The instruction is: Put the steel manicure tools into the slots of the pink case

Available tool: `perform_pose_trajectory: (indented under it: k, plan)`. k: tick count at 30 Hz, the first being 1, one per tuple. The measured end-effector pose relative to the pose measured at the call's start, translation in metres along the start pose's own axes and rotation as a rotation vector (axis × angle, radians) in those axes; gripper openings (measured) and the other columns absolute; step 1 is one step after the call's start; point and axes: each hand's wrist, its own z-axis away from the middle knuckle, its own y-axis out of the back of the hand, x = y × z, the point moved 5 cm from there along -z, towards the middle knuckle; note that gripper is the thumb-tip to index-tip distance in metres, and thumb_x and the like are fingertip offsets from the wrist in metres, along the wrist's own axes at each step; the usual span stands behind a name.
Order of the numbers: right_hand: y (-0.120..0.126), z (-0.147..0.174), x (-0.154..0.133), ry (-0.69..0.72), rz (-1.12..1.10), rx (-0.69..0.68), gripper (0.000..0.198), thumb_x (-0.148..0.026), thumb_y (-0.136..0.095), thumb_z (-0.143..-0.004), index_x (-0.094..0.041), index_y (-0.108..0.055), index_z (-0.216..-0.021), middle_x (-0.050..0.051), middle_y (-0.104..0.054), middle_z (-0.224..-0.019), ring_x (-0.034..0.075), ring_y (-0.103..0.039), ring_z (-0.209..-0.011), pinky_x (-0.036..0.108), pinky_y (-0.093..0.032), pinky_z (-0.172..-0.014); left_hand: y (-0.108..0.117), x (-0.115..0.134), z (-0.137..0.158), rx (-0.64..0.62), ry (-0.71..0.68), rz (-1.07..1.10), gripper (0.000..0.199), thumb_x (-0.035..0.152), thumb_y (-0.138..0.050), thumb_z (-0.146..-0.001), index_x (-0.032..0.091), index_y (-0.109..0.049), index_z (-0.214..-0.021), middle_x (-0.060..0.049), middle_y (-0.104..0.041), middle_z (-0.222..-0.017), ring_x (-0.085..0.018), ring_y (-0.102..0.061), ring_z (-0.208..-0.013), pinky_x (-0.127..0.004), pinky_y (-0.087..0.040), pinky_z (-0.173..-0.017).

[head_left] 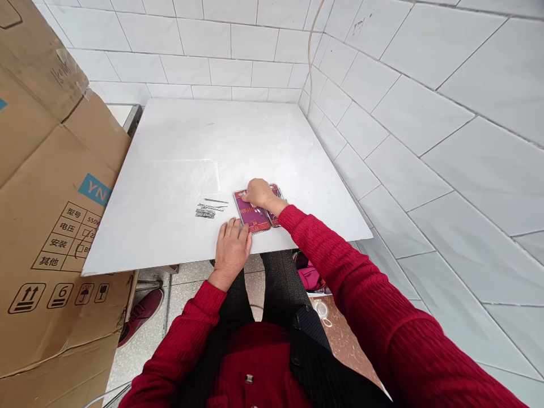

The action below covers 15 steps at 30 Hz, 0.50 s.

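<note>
A hinged case (pixel 255 220) with a silvery rim and a red and purple lining lies opened flat near the table's front edge. My right hand (pixel 260 194) reaches over it, fingers curled together at the upper part of its left half; whatever they grip is hidden. My left hand (pixel 232 245) rests with fingers stretched out on the tabletop, its fingertips at the case's lower left corner. Left of the case lie several thin metal pieces (pixel 212 205) and a small silvery bundle (pixel 205 213), too small to name. My right wrist covers part of the case's right half.
The white table (pixel 178 141) meets tiled walls (pixel 382 113) at the back and right. A tall cardboard box (pixel 55 170) stands against its left side. Below are a dark red shoe (pixel 142 314) and a pink item (pixel 311 279). A cable (pixel 311 62) hangs in the corner.
</note>
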Motion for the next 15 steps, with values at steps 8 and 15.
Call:
perform_pose_trajectory:
  k: [8, 15]
  plan:
    - [0.01, -0.023, -0.028, 0.153, 0.006, 0.034, 0.021, -0.021, -0.062, -0.085, -0.009, -0.08, -0.087, 0.009, -0.077, -0.077, 0.017, -0.066, -0.068, 0.025, -0.046, -0.064, 0.001, 0.001, 0.0, -0.025, 0.008, 0.006, 0.033, 0.024, -0.046, -0.103, 0.012, -0.068, -0.125, -0.021, -0.067, -0.134, -0.034, -0.058, -0.134, -0.052, -0.042, -0.116]
    - [-0.001, -0.03, -0.091, 0.327, 0.097, 0.001, 0.022, -0.022, -0.065, -0.087, -0.013, -0.078, -0.102, 0.012, -0.079, -0.104, 0.022, -0.072, -0.091, 0.025, -0.05, -0.072, 0.001, 0.001, 0.001, 0.004, -0.002, -0.026, 0.033, 0.023, -0.046, -0.104, 0.011, -0.068, -0.124, -0.021, -0.068, -0.132, -0.034, -0.06, -0.132, -0.051, -0.045, -0.114]
